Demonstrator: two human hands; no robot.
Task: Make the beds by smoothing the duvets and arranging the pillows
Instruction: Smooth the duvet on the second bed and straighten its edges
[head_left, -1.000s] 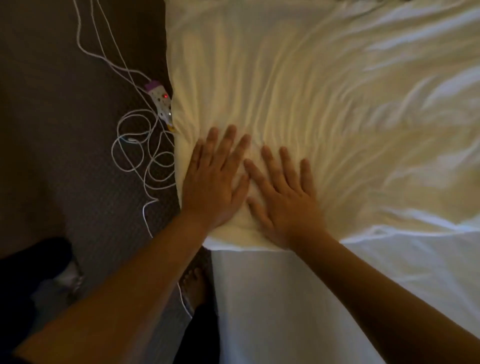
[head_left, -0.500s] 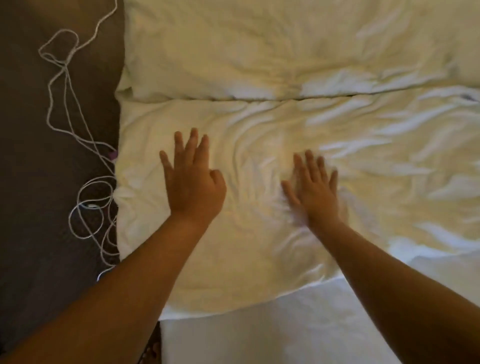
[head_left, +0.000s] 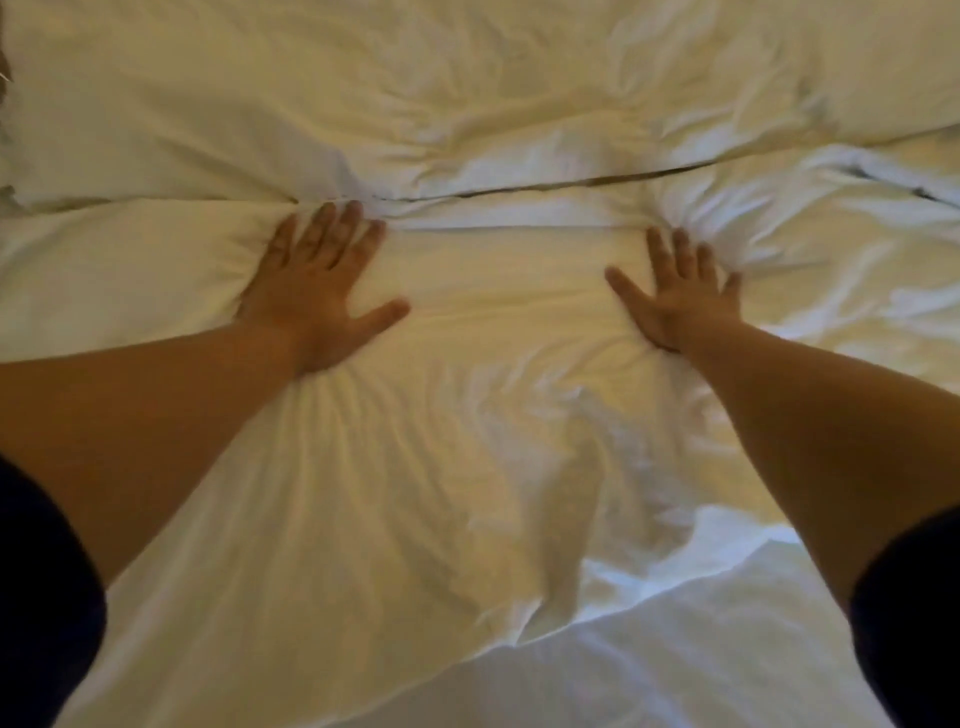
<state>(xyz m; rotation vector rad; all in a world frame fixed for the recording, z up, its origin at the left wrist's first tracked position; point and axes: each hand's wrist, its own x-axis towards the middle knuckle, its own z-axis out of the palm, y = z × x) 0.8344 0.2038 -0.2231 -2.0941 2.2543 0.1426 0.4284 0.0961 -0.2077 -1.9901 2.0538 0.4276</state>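
Head view: left hand (head_left: 317, 296) and right hand (head_left: 675, 301), both flat with fingers spread, press the near pillow (head_left: 493, 415), which lies just in front of the far pillow (head_left: 363, 104). Smoothing looks partway done; creases remain between and right of the hands, duvet not identifiable.

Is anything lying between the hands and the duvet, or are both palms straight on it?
Nothing visible is in the way. The left hand and the right hand both press flat on the duvet, fingers reaching toward the pillow just beyond its top edge.
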